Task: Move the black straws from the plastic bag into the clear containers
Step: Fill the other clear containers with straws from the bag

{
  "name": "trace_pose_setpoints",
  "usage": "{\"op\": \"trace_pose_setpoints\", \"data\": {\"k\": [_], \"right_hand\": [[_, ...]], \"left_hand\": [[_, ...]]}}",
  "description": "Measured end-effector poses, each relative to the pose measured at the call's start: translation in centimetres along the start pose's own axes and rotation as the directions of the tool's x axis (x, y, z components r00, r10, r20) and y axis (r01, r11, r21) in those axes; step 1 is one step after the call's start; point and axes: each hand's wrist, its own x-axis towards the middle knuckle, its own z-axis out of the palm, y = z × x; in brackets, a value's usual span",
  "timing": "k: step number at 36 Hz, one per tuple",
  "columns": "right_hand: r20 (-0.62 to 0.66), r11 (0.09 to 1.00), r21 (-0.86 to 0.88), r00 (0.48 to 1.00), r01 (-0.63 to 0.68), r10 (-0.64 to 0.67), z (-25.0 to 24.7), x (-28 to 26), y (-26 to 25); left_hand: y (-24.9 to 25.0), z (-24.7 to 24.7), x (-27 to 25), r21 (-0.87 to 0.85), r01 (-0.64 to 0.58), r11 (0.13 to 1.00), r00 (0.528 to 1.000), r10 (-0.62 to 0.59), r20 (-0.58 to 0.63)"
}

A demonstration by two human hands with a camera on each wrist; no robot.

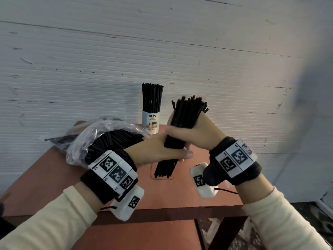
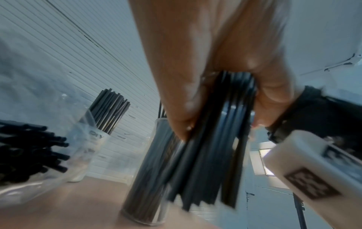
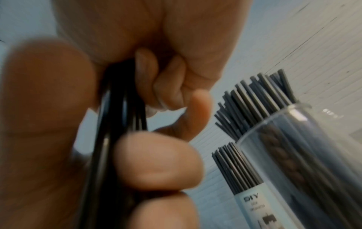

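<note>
Bag (image 1: 86,139) of black straws lies left of my grip on the worktop (image 1: 54,177) | left hand (image 1: 158,150) clasps the straw bundle (image 1: 185,114) low | right hand (image 1: 201,134) grasps it higher, tips fanned upward | labelled container (image 1: 150,121) of straws stands behind | second clear container (image 2: 145,178) under the bundle
</note>
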Motion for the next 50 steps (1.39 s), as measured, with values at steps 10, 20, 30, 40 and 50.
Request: {"op": "trace_pose_setpoints", "data": {"k": [10,20,30,40,50], "right_hand": [[-0.452,0.993,0.107,0.888,-0.041,0.085,-7.9,3.6,0.5],[-0.462,0.981,0.041,0.867,-0.189,0.186,-10.4,7.0,3.2],[-0.323,0.955,-0.044,0.908,-0.294,0.265,-9.5,9.3,5.9],[-0.177,0.907,-0.289,0.948,-0.307,0.264,-6.3,7.2,8.5],[-0.355,0.949,-0.296,0.935,-0.105,-0.008,-6.2,5.5,6.9]], "left_hand": [[-2.5,-1.0,6.4,0.039,0.006,0.999,0.864,0.014,-0.503],[-4.7,-3.7,9.9,0.121,0.184,0.975,0.937,-0.137,-0.321],[-6.0,-3.9,10.1,0.079,0.159,0.984,0.934,-0.124,-0.335],[-6.6,-4.0,10.5,0.08,0.128,0.989,0.939,-0.095,-0.33],[-6.8,-3.9,10.6,0.056,0.104,0.993,0.939,-0.079,-0.335]]}}
